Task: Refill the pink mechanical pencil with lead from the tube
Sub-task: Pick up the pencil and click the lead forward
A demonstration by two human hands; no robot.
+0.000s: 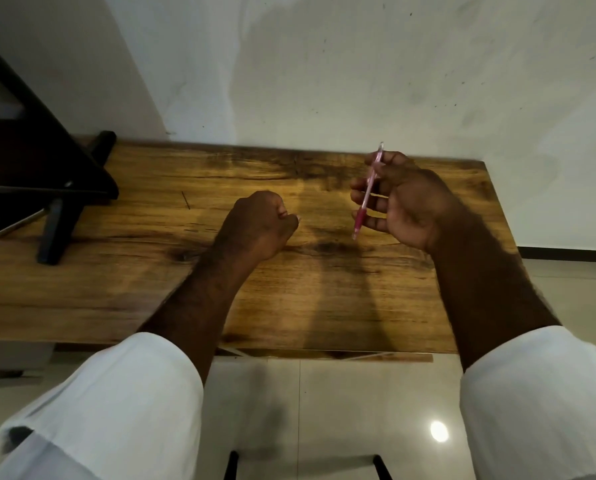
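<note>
My right hand holds the pink mechanical pencil above the wooden table, near its right end. The pencil stands nearly upright, its tip pointing down towards me and its clear top end at the far side. My left hand is closed into a fist over the middle of the table, thumb against the forefinger. Whether anything is pinched inside it is hidden. A thin dark stick like a pencil lead lies on the table to the left of my left hand. No lead tube shows in view.
A black stand with angled legs occupies the table's left end, with a phone-like flat object beneath it. A white wall runs behind the table. Below the near edge are pale floor tiles and a stool's dark legs.
</note>
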